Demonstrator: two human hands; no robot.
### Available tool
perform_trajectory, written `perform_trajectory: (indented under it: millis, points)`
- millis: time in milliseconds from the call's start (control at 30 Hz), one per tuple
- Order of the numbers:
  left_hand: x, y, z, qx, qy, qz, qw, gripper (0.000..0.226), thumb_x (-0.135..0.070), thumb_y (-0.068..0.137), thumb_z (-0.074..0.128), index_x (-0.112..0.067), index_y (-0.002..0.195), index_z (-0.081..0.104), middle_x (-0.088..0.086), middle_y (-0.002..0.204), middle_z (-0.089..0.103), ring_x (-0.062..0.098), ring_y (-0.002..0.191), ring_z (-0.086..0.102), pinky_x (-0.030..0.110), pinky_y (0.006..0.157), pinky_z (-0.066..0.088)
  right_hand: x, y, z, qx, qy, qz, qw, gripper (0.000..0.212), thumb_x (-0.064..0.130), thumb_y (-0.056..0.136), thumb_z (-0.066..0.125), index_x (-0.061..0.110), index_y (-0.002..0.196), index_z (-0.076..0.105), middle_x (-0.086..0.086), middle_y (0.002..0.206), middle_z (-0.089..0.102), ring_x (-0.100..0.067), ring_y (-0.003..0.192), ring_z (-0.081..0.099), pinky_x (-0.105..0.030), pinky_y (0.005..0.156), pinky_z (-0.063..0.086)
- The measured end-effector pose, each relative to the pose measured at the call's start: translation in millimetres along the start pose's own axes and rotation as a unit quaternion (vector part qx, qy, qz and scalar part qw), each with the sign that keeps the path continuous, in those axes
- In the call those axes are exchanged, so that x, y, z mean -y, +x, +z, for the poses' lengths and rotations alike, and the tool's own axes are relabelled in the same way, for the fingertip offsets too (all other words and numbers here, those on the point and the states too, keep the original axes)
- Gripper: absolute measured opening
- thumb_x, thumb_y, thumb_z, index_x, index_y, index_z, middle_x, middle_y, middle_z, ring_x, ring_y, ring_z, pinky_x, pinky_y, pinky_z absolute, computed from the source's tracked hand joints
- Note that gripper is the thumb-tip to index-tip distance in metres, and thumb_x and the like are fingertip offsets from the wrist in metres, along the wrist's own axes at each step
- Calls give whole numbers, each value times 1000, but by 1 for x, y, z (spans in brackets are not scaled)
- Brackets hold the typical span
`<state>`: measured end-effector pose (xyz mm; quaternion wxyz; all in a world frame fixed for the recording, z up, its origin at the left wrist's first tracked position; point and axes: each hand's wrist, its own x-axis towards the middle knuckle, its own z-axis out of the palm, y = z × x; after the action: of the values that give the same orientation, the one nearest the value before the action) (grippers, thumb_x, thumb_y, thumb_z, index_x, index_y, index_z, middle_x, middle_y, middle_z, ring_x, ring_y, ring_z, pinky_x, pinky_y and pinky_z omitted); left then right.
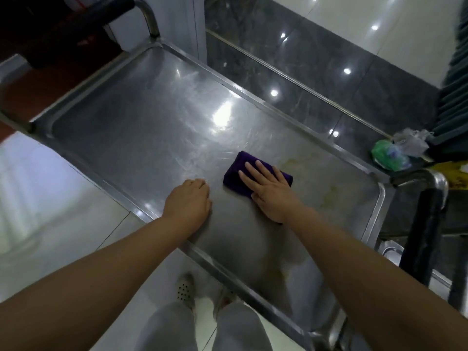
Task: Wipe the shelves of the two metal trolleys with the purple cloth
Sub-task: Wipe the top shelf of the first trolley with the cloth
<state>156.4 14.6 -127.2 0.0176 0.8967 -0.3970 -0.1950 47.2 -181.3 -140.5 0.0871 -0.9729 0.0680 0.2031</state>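
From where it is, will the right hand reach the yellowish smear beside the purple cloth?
Probably yes: the right hand lies flat on the purple cloth, and the yellowish smear sits just beyond it on bare shelf, nothing between.

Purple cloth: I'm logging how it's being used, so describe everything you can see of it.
The purple cloth is dark, soft-looking fabric folded into a rectangular pad. It lies flat on the steel trolley shelf, towards its right end. The right hand presses on it with straight fingers, covering its near part. Nothing else touches it.
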Motion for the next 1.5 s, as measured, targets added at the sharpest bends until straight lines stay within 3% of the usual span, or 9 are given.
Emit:
perform_trajectory:
  millis: [133,233,333,633,967,1100,1233,1367,1500]
  points:
    - [-9,3,-2,19,33,-21,999,39,-44,95,42,-14,117,52,1,124,50,19,109,47,29,79,40,-33,15,-11,8,10,21,1000,59,30,104,28,35,150,-9,10,158,-17,-13,145,-20,-39,115,-14]
    - [-12,1,-1,33,43,-27,998,58,-54,91,46,-14,133,43,3,142,40,21,125,41,32,93,42,-58,25,-17,6,22,41,999,59,30,104,28,36,151,-8,10,159,-16,-13,145,-19,-38,115,-14]
    - [-16,-2,1,44,46,-32,997,79,-60,88,47,-14,149,24,3,156,21,21,141,24,34,109,31,-79,29,-22,5,30,53,998,59,30,104,28,37,151,-7,10,159,-16,-13,145,-19,-37,114,-15]
    - [-26,-4,3,32,35,-62,997,83,-59,85,54,-16,149,24,2,156,22,21,141,24,33,110,30,-128,15,-25,-16,49,134,990,58,29,104,28,33,152,-5,4,160,-14,-17,146,-17,-39,115,-13]
    - [-27,-8,3,14,10,-69,997,77,-55,83,61,-15,143,35,2,150,33,21,135,33,34,104,37,-63,-31,4,15,71,119,990,60,34,104,27,32,151,-11,5,158,-21,-17,143,-24,-39,112,-19]
    - [-23,-12,8,17,6,-60,998,78,-54,86,58,-15,147,29,2,156,23,22,140,25,35,109,32,-26,-54,20,8,54,96,994,60,34,104,26,32,151,-10,6,158,-21,-17,144,-23,-39,112,-18]
    - [-16,-14,12,29,16,-42,999,67,-38,91,55,-10,146,27,7,157,20,25,142,21,38,113,25,12,-72,34,15,49,75,996,60,35,104,24,32,150,-14,8,154,-27,-14,139,-30,-41,113,-18]
    - [-11,-22,9,-5,20,-10,1000,48,-19,93,52,-9,139,41,8,152,31,27,138,28,38,111,29,44,-87,49,22,48,68,996,60,38,103,22,34,149,-17,10,146,-33,-15,138,-32,-42,113,-21]
    - [-11,-34,7,-9,13,13,1000,38,-15,96,47,-9,134,46,9,150,34,27,137,28,37,110,28,78,-100,58,28,57,58,996,58,39,103,22,36,148,-16,11,147,-31,-15,138,-33,-44,116,-18]
